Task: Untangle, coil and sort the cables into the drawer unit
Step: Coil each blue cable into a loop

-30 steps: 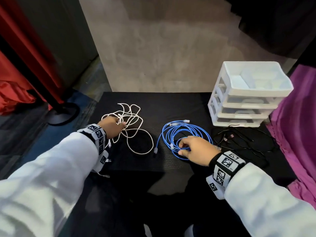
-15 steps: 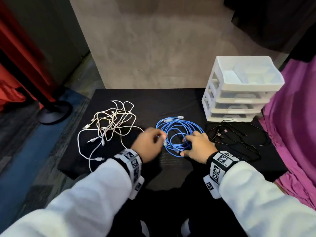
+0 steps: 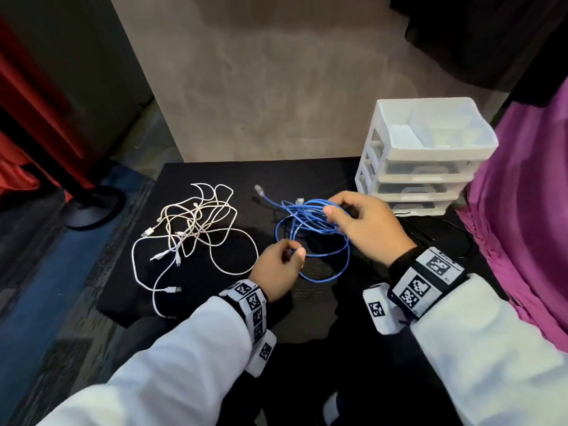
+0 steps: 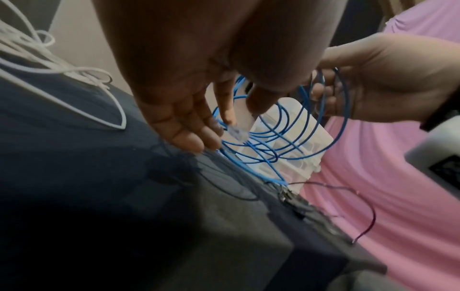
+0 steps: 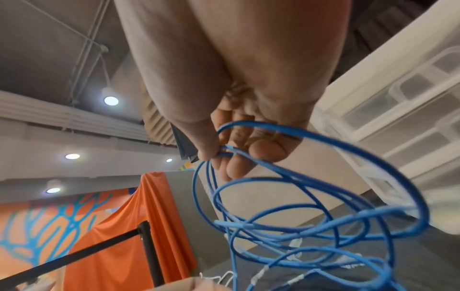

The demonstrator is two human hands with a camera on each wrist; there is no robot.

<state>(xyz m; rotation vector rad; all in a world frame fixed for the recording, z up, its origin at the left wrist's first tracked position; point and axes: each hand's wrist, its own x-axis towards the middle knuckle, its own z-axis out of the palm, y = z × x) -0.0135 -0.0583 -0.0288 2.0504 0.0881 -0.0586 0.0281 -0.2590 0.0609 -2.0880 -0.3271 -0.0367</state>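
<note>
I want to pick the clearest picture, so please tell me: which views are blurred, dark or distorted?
Head view: evenly lit and sharp, the blue cable and white cables crisp, edges bent by the wide lens. Left wrist view: dim, its lower left nearly black, the left hand in shadow. Right wrist view: bright, ceiling lights glaring, the nearest cable loops smeared, the drawer unit soft.

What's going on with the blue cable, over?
Right hand grips blue cable loops. Left hand pinches its plug end. White cables tangled, untouched. Drawer unit shut.
</note>
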